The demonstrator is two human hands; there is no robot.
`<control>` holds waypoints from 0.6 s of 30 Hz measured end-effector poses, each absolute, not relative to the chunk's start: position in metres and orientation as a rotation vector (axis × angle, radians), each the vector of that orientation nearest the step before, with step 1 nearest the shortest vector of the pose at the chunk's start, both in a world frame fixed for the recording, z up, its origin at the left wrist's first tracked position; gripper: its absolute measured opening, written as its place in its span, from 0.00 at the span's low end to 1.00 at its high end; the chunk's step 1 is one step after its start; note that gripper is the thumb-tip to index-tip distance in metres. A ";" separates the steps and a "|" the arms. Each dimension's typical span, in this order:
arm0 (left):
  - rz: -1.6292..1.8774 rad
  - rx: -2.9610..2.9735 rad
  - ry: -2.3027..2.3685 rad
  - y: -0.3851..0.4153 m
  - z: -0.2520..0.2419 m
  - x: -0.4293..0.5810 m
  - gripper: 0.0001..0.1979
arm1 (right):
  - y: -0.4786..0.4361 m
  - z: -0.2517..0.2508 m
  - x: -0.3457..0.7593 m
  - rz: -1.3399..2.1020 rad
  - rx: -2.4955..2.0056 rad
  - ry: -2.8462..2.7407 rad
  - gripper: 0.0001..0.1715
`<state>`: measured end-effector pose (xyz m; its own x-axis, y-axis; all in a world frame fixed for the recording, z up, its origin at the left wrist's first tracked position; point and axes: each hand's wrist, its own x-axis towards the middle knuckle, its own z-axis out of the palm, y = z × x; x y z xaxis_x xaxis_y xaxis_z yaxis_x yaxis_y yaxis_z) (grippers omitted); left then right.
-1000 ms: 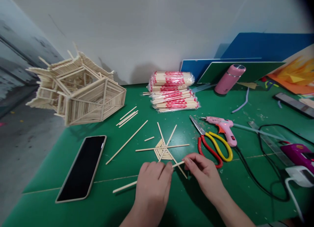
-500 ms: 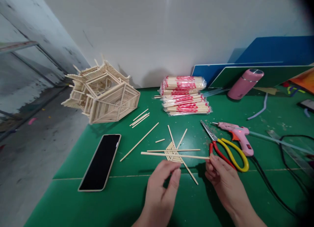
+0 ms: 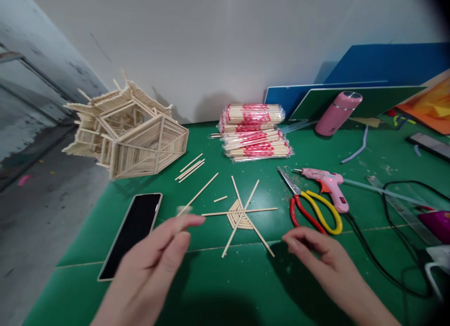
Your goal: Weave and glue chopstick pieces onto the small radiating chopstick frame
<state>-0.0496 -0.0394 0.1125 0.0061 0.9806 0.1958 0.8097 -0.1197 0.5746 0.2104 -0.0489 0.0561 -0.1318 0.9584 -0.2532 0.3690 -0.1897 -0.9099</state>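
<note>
We locate the stick assy [image 3: 242,219] flat on the table [image 3: 228,281], lower ctr of frame, btwn our hands. Our L hand [image 3: 153,258], lower left, is blurred; we can't tell if it grips anything. Our R hand [image 3: 328,260], lower right, has fingertips pinched together, near the scissors [image 3: 300,194].

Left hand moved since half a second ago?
Yes: the left hand has moved left, away from the crossed sticks, and now covers part of the phone in view.

Even, muted light; the left hand [image 3: 151,260] is motion-blurred; soft shadows darken the green table [image 3: 218,279].
</note>
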 end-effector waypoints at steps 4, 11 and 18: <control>0.454 2.510 1.762 -0.035 0.081 -0.042 0.16 | -0.044 0.044 0.223 1.135 -1.631 -1.390 0.12; 0.015 2.763 1.624 -0.037 0.037 -0.009 0.10 | -0.040 0.034 0.200 1.052 -1.570 -1.553 0.09; 0.218 2.704 1.518 -0.036 0.034 -0.012 0.08 | -0.033 0.024 0.183 0.777 -1.339 -2.073 0.13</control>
